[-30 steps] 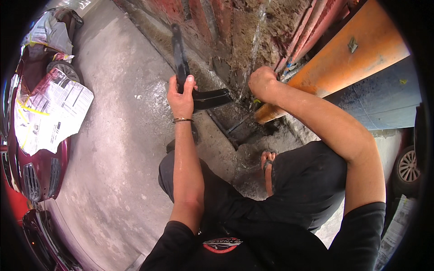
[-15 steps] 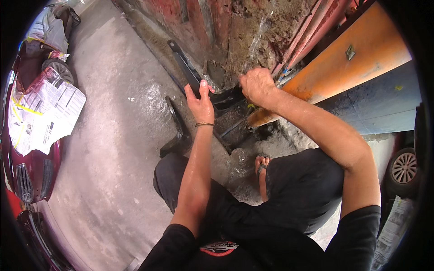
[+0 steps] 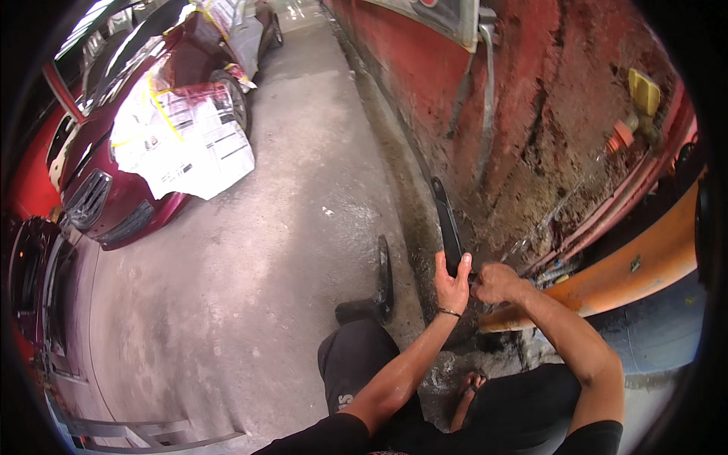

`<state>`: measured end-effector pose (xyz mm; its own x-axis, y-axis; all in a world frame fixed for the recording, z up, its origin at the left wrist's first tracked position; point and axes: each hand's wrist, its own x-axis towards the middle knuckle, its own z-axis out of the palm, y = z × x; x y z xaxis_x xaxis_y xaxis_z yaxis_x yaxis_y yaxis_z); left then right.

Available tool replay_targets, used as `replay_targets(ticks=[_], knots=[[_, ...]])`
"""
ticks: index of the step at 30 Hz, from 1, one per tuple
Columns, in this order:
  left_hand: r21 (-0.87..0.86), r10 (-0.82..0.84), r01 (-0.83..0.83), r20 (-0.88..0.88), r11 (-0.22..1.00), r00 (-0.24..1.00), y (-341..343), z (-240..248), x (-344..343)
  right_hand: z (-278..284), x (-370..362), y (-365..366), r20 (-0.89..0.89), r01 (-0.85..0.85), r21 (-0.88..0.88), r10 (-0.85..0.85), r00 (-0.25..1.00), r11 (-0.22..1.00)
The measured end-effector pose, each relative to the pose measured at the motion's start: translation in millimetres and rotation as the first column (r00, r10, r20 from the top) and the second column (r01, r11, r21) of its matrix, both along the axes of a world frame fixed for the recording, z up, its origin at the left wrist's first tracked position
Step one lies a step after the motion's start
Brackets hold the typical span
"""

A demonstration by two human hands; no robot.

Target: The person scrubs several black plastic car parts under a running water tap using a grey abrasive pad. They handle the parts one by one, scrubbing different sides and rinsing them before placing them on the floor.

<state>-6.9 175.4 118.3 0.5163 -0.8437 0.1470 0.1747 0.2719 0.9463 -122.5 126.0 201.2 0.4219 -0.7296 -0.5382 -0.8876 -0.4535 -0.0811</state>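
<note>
My left hand (image 3: pixel 453 288) grips a long black plastic trim piece (image 3: pixel 447 227) with a hole near its far end, thumb laid along its side. My right hand (image 3: pixel 497 283) is closed in a fist against the near part of the same piece; whatever its fingers hold is hidden. A second, L-shaped black trim piece (image 3: pixel 385 280) lies on the concrete beside my left knee. From an orange pipe end (image 3: pixel 620 136) on the wall, a thin stream of water (image 3: pixel 542 224) runs down toward my hands.
A dirty red wall (image 3: pixel 425 68) with a shallow gutter (image 3: pixel 394 152) at its foot runs alongside. At the right lie an orange curved panel (image 3: pixel 607 280) and a grey-blue one (image 3: pixel 660 334). A maroon car (image 3: pixel 144 220) partly covered in masking paper (image 3: pixel 205 152) stands left.
My view has swung up and to the left, so the car, wall and orange pipe end show more. Both hands stay at the trim piece; my right fist now sits closer to my left hand.
</note>
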Motion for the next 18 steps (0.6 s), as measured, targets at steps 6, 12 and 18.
replay_targets(ticks=[6, 12, 18], knots=[[-0.020, -0.031, 0.028, -0.149, 0.999, 0.988, -2, 15, -3, 22, -14, -11, -0.172, -0.013, -0.117, -0.007, 0.985, 0.993], [-0.075, -0.011, 0.004, -0.088, 0.997, 0.996, -3, 31, -6, 7, -23, -19, -0.299, -0.103, -0.259, 0.021, 0.954, 0.960], [-0.030, -0.041, 0.036, -0.174, 0.999, 0.984, 3, 22, -6, 3, -16, -6, -0.085, -0.031, -0.179, 0.016, 0.996, 0.983]])
